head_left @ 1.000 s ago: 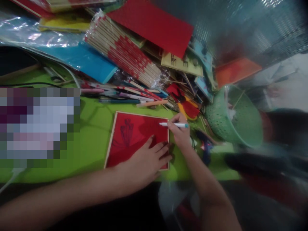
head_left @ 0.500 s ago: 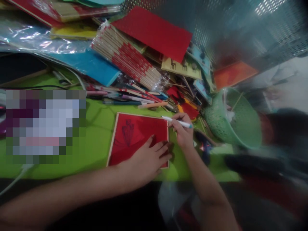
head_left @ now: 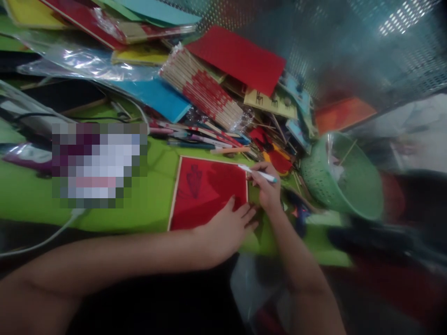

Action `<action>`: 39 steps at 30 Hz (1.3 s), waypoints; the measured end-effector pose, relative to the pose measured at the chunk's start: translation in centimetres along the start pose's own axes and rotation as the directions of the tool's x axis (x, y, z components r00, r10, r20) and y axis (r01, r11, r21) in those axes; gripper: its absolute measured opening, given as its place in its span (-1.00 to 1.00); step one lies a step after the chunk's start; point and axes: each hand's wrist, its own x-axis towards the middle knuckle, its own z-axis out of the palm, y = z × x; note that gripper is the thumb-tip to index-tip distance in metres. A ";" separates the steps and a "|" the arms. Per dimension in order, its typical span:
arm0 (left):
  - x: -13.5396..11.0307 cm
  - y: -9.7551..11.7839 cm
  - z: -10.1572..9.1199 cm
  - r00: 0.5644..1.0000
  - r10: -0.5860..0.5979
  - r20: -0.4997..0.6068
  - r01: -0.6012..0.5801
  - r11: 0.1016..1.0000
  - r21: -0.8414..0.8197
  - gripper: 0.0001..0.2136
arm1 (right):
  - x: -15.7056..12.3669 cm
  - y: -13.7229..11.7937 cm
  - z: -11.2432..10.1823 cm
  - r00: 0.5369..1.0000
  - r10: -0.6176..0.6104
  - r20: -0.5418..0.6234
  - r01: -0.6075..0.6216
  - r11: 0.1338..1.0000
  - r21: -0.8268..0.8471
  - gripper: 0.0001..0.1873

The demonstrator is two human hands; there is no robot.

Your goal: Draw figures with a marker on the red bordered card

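A red card with a pale wooden border [head_left: 209, 190] lies flat on the green table top [head_left: 146, 209], with a dark drawn figure near its left side. My left hand [head_left: 228, 228] rests flat on the card's lower right corner, fingers spread. My right hand [head_left: 267, 188] is closed around a white pen with a teal end [head_left: 260, 174], its tip at the card's upper right corner.
A row of pens and pencils [head_left: 199, 137] lies behind the card. Stacked red, blue and yellow boards and a wrapped bundle [head_left: 206, 95] crowd the back. A green perforated basket [head_left: 344, 179] stands to the right, and a white cable [head_left: 45, 239] trails at the left.
The view has shifted, so everything sits further right in the picture. The pen tip has stayed near the card's upper right corner, and my left hand has kept its place on the card.
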 end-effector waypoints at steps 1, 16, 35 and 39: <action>0.2 0.3 0.0 1.000 0.005 0.006 -0.005 1.000 0.001 -0.45 | 0.0 0.0 0.1 1.000 -0.003 0.002 0.003 1.000 -0.015 -0.79; 0.2 -1.8 -1.6 0.999 0.031 0.024 -0.029 0.998 -0.059 -0.51 | 1.3 -1.5 2.5 0.996 0.087 0.030 -0.084 0.993 -0.087 -0.74; 0.4 -1.3 -0.9 0.999 0.005 0.033 -0.003 0.997 -0.077 -0.51 | 0.7 -0.7 2.8 0.995 0.023 0.101 0.004 0.967 -0.256 -0.76; 0.6 -1.2 -0.3 1.000 -0.002 0.009 0.003 0.997 -0.078 -0.52 | 0.7 -0.8 2.7 0.994 0.028 0.104 -0.001 0.967 -0.256 -0.77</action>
